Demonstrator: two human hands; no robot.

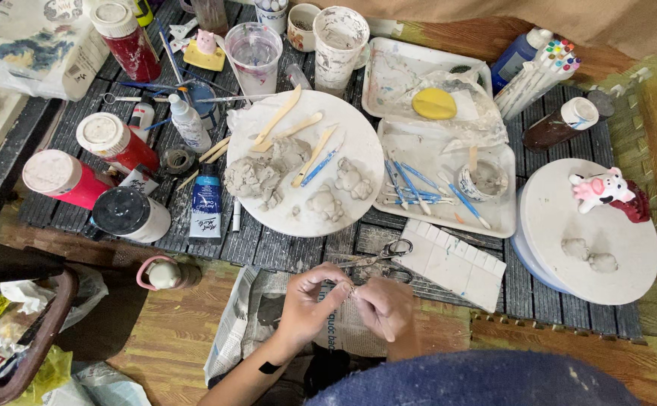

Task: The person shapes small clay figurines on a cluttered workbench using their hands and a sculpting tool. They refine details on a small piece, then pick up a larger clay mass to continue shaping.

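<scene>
Both hands are together at the near edge of the low dark slatted table (283, 248), over a crumpled sheet of newspaper (257, 316). The left hand (306, 301) has its fingers curled in narrow, thumb and forefinger pinched on a tiny grey bit of clay (351, 289), and the right hand (385, 308) meets it there, fingertips pressed against the same bit. It is too small to tell its shape.

Just beyond the knuckles lies a pair of metal scissors (381, 254), and right of those a white rectangular paint palette with square wells (454, 265), tilted over the table's near edge.

Further out sits a round white board (268, 203) carrying a lump of grey clay (261, 174), two small grey clay bear figures (339, 192), flat wooden modelling sticks (287, 120) and a blue-handled tool (319, 167). Right of it is a white rectangular tray (493, 218) with thin blue-handled tools (418, 184) and a small round clay-smeared dish (482, 180).

Far right, a second round white turntable (606, 278) holds a pink-and-white painted cow figure (599, 188) and two small grey clay blobs (590, 254).

On the left stand red paint bottles with white caps (114, 143), a black-capped white bottle (129, 214) lying on its side, and a blue paint tube (206, 201).
</scene>
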